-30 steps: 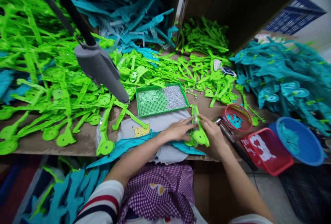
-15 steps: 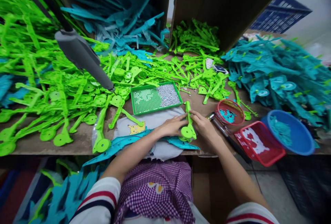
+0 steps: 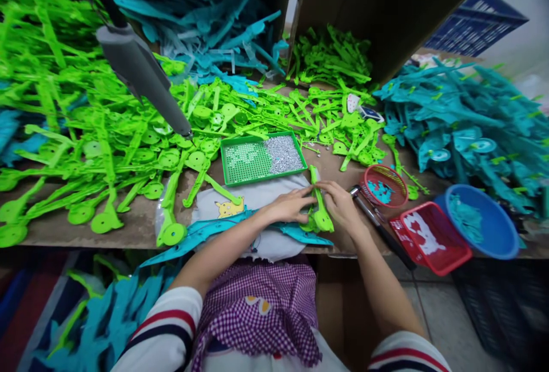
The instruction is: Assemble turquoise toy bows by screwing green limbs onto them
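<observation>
A lime-green plastic part (image 3: 319,216), long with a rounded end, stands between my hands near the table's front edge. My left hand (image 3: 291,206) grips it from the left, fingertips close to its upper end and the thumb lower down. From the other side my right hand (image 3: 339,201) has its fingers closed on the part's upper stretch. Under my left forearm lies a long turquoise plastic piece (image 3: 201,233), on a grey cloth (image 3: 274,253) with a yellow cartoon print. Behind the hands sits a green perforated tray (image 3: 253,178) with small silvery bits heaped in its right half.
Green parts (image 3: 103,160) pile up on the left, turquoise parts (image 3: 467,114) on the right. A grey powered screwdriver (image 3: 137,68) hangs at left. A hammer (image 3: 381,229), red basket (image 3: 401,180), red bin (image 3: 454,257) and blue bowl (image 3: 501,234) stand right.
The green part has turned slightly between my hands, its lower end shifting right. My left hand covers more of the rounded disc. The whole view has shifted a little.
</observation>
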Motion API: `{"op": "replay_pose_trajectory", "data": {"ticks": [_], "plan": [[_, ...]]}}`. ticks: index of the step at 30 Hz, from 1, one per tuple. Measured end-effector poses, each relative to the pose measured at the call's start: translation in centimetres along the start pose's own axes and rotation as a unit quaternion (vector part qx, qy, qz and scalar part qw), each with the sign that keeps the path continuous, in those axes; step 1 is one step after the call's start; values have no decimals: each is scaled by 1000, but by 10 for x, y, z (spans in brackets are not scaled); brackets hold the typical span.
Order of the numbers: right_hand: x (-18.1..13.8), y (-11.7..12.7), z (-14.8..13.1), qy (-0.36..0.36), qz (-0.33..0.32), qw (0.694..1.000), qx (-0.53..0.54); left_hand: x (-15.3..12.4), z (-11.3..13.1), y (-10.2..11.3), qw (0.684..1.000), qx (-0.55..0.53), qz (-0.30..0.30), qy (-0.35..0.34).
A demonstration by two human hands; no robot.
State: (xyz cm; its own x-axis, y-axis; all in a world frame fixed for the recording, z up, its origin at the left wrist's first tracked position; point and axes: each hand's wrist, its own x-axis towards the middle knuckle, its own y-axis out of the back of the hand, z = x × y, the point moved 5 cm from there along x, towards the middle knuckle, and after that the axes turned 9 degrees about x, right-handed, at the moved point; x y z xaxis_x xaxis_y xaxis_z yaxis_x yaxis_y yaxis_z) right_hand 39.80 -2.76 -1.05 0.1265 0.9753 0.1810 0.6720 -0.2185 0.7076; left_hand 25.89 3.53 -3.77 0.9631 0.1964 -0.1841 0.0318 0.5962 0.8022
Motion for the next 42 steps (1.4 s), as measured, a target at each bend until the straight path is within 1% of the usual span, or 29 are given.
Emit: {"op": "replay_pose_trajectory", "data": {"ticks": [2, 3, 5, 8, 12, 18, 22, 24, 27, 29, 36, 38, 41, 42], "plan": [[2, 1, 2, -50, 72, 996, 1, 0, 0, 0, 1000, -5, 0, -1], [3, 0, 2, -78, 97, 992, -10, 0, 0, 1, 1000, -8, 1, -4], [6, -4, 3, -118, 115, 986, -38, 0, 1, 1, 1000, -10, 0, -7], [11, -10, 3, -135, 95, 985, -52, 0, 1, 2, 1000, -13, -1, -8], [11, -6, 7, -174, 79, 981, -38, 0, 0, 1, 1000, -17, 3, -11], [5, 1, 9, -210, 102, 972, -38, 2, -2, -3, 1000, -12, -6, 0], [11, 0, 12, -241, 102, 963, -60, 1, -1, -1, 1000, -15, -5, 6], [16, -1, 12, -247, 97, 962, -68, 0, 1, 2, 999, -35, 5, 9], [21, -2, 10, -250, 77, 963, -73, -1, 1, 4, 997, -73, 25, 11], [23, -3, 8, -253, 64, 962, -80, -1, -1, 3, 996, -81, 28, 11], [29, -3, 0, -268, 23, 955, -127, 3, -5, -3, 996, -74, 5, -47], [32, -2, -3, -272, 9, 951, -145, 4, -7, -5, 996, -73, -3, -49], [33, -1, -6, -277, -14, 947, -159, 5, -8, -6, 996, -77, -21, -36], [34, -1, -6, -283, -22, 945, -162, 5, -7, -5, 996, -80, -19, -32]]}}
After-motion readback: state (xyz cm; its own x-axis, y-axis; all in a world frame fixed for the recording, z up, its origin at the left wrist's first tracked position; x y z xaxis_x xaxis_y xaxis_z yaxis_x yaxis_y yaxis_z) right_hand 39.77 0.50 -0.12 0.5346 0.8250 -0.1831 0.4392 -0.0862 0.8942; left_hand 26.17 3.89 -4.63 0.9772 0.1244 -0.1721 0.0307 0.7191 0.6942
